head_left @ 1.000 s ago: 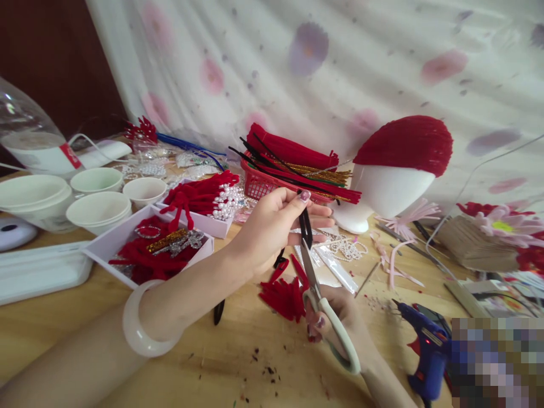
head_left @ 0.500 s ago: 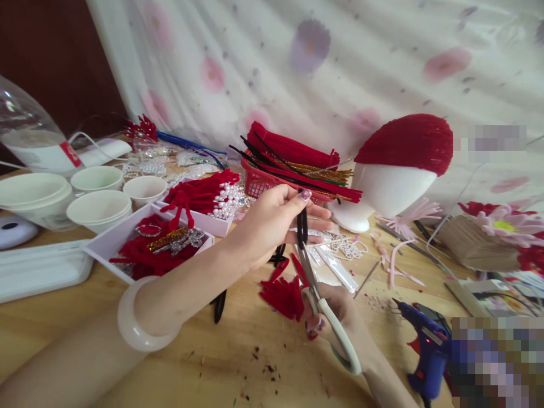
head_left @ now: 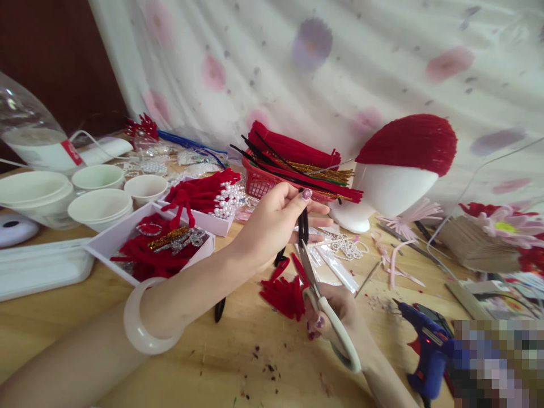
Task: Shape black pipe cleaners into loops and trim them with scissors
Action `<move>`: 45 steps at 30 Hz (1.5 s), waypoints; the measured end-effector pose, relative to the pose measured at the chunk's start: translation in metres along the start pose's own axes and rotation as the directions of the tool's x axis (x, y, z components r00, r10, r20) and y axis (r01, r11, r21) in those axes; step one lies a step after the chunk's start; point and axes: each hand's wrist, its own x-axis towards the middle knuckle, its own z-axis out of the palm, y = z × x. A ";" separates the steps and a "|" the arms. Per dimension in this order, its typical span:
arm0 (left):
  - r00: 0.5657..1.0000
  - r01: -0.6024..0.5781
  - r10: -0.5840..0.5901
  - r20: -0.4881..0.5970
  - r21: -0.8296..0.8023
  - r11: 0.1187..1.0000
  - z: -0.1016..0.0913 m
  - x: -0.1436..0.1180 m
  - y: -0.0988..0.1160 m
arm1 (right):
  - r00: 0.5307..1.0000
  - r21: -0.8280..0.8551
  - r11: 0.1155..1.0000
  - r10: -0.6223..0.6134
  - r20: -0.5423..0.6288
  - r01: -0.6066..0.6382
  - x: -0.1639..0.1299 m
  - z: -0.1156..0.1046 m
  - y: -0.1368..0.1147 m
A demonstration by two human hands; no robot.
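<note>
The black pipe cleaner (head_left: 302,222) hung at mid-frame, pinched near its top by the left hand (head_left: 272,226); it looked light, fuzzy and bendable, best gripped close to the cut; the right hand (head_left: 340,317), lower centre, was closed on the scissors (head_left: 323,306), blades at the strand; cut red pieces (head_left: 284,293) lay below on the wooden table (head_left: 127,368).

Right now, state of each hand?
Left hand: closed, pinching a black pipe cleaner.
Right hand: closed on white-handled scissors, blades at the pipe cleaner.
</note>
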 end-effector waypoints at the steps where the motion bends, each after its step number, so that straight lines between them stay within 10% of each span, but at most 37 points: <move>1: 1.000 -0.010 0.010 -0.002 -0.006 1.000 0.000 0.000 0.000 | 1.000 0.003 1.000 0.001 0.000 -0.001 0.000 0.000 0.000; 35: 0.999 -0.045 0.044 -0.021 -0.067 0.997 -0.005 0.002 0.002 | 1.000 -0.190 0.982 -0.017 -0.019 0.013 0.004 0.002 -0.005; 45: 0.998 -0.063 0.062 -0.015 -0.120 0.991 0.002 -0.003 -0.008 | 0.999 0.046 0.998 -0.032 -0.016 0.033 0.003 0.003 -0.004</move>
